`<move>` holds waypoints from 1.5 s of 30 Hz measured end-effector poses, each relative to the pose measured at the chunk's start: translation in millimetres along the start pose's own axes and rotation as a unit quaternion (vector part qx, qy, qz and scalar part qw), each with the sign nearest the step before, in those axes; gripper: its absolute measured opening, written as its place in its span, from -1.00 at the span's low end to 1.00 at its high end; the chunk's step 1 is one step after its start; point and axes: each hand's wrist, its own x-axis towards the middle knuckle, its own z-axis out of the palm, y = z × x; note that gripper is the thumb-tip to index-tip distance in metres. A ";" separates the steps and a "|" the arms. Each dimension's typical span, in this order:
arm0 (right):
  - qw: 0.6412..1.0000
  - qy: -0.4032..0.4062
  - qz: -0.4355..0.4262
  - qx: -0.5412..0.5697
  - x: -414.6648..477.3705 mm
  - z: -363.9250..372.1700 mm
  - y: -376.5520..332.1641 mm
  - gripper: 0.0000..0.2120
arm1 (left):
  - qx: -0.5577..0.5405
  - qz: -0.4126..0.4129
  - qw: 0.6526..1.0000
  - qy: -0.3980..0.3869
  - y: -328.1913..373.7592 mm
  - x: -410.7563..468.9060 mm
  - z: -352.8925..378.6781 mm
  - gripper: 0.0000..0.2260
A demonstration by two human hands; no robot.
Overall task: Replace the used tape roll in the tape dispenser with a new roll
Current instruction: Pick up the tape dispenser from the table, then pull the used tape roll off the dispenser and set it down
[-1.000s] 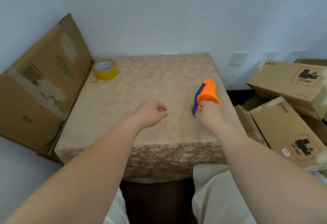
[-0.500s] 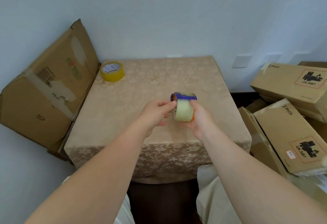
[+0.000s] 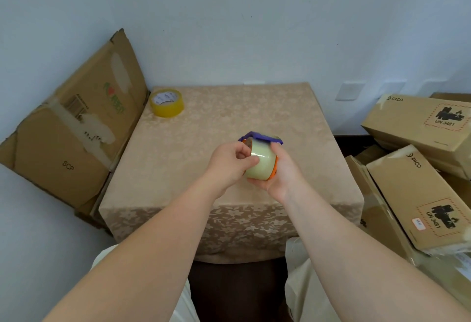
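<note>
**Both hands on dispenser, used roll in it**

Tape dispenser (image 3: pixel 262 141), purple top with orange body, is held up above the table (image 3: pixel 229 123), mid-right of the tabletop. It holds the used roll (image 3: pixel 261 163), pale and near clear, seated in the dispenser; orange rim shows at the roll's right edge.

Right hand (image 3: pixel 281 171) cups the dispenser from the right and below, palm turned left, fingers wrapped under the roll, thumb up near the purple top. Closed grip on the dispenser. Left hand (image 3: pixel 229 161) comes in from the left, fingers curled, thumb and fingertips pinching the roll's left face and edge. Closed on the roll. Both forearms bare, reaching forward from the bottom corners.

New roll (image 3: pixel 167 102), yellow with a white core label, lies flat at the table's far-left corner, well apart from the hands.

Cardboard boxes (image 3: pixel 418 181) stacked to the right of the table, flattened carton (image 3: pixel 76 128) leaning on the wall at left.

Most of the dispenser body is hidden behind the roll and hands; blade end cannot be made out. Right-side boxes cut off by the frame edge.
</note>
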 end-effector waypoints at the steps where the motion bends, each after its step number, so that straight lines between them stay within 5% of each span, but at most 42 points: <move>1: 1.000 0.006 0.005 0.006 0.7 0.3 -0.6 -0.63 | -0.003 -0.001 1.000 -0.003 -1.1 0.3 -0.8 -0.88; 11: 0.998 0.054 0.020 0.029 0.3 4.0 -8.6 -0.62 | -0.115 -0.057 0.990 -0.050 -3.5 -1.1 -7.4 -0.90; 28: 0.981 0.140 0.015 0.134 4.4 -2.2 -31.5 -0.69 | -0.360 -0.107 0.922 0.091 -4.1 11.4 -45.8 -0.95; 32: 0.985 0.142 -0.018 0.092 3.9 1.2 -39.9 -0.68 | -0.359 -0.113 0.920 0.112 -3.8 14.0 -50.8 -0.95; 35: 0.986 0.143 -0.068 -0.043 5.4 4.2 -42.0 -0.71 | -0.360 -0.118 0.918 0.116 -3.1 14.8 -51.7 -0.88; 39: 0.932 0.165 -0.140 -0.289 8.7 1.1 -36.7 -0.75 | -0.341 -0.121 0.926 0.107 -2.4 13.3 -49.1 -0.83; 43: 0.793 0.156 -0.242 -0.537 0.8 -1.8 -30.2 -0.82 | -0.319 -0.120 0.935 0.098 -2.8 10.9 -47.2 -0.91; 45: 0.755 0.139 -0.269 -0.582 0.9 -6.3 -27.0 -0.72 | -0.313 -0.119 0.938 0.090 -2.9 10.6 -46.6 -0.91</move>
